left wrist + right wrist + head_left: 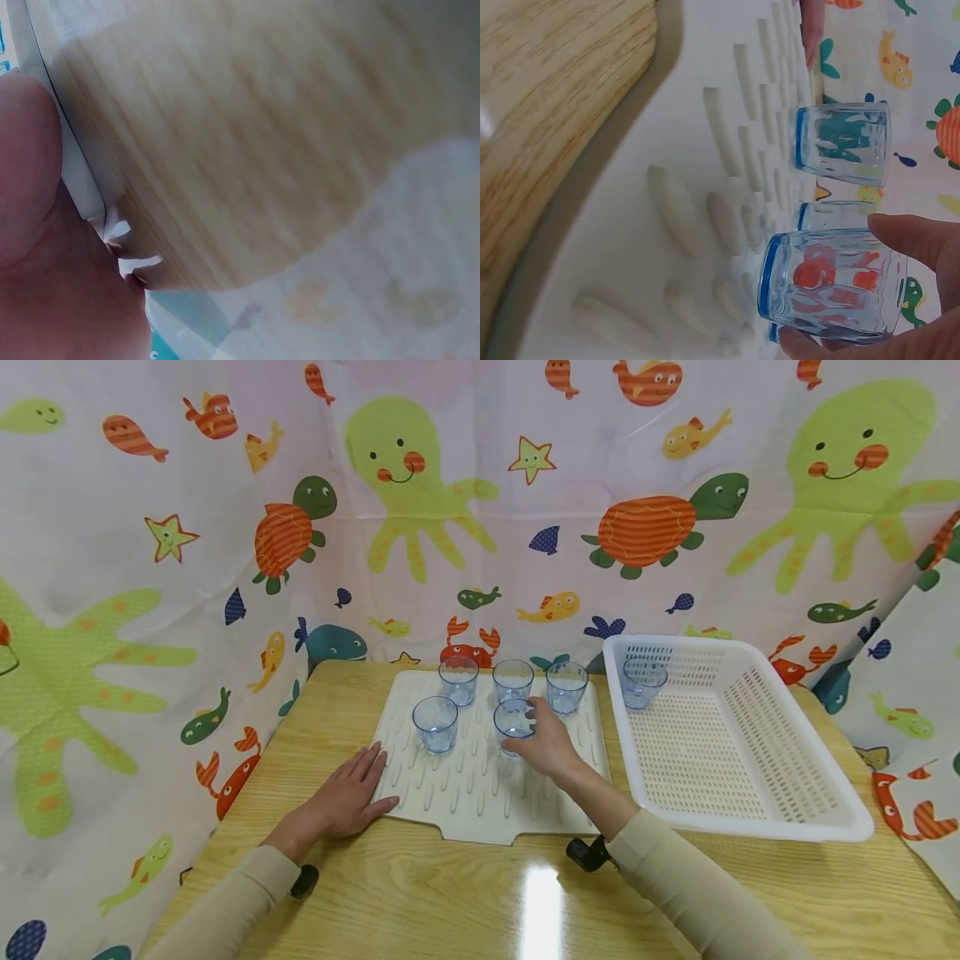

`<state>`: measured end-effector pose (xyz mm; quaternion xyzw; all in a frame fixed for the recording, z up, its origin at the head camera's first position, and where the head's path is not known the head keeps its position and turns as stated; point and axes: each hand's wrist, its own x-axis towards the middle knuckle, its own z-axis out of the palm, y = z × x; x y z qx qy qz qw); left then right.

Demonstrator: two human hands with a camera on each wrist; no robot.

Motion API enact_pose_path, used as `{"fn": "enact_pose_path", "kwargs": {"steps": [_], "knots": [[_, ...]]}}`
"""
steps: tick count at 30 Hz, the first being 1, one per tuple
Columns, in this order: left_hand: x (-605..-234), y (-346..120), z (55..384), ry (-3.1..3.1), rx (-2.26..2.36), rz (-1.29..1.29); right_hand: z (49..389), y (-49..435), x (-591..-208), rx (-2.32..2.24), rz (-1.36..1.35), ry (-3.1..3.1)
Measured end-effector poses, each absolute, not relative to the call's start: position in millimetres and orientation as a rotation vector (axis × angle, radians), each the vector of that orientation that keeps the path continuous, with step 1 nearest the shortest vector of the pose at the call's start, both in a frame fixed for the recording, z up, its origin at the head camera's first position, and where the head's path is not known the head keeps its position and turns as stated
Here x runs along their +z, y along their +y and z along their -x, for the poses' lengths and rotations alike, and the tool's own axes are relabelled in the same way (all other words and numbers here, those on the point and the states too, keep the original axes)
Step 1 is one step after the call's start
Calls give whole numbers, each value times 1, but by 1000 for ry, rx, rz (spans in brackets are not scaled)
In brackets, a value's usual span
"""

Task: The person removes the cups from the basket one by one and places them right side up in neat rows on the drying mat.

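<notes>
My right hand grips a clear bluish drinking glass between thumb and fingers, over the middle of a white ridged drying mat. In the right wrist view, the gripped glass has its blue base close to the mat. Left of it stands another glass. Behind, three more glasses form a row: left, middle and right. My left hand lies flat at the mat's left edge, fingers extended and touching the edge.
To the right of the mat, a white plastic basket with perforated walls holds one glass at its back left corner. Mat and basket rest on a wooden table. A curtain printed with sea animals hangs behind and at both sides.
</notes>
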<state>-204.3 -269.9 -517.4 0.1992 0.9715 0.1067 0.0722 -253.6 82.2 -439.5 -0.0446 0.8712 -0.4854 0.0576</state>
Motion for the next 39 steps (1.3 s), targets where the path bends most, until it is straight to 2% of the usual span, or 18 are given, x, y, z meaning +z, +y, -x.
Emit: {"fn": "enact_pose_path", "kwargs": {"steps": [22,31,39], "knots": [[-517,-268,205,2918,349,-597,257,85,-447,-1464,145,2610],[-499,-261,198,2875,412,-604,238,93,-442,-1385,187,2714],[-516,-269,204,2901,334,-584,215,100,-433,-1336,237,2762]]}}
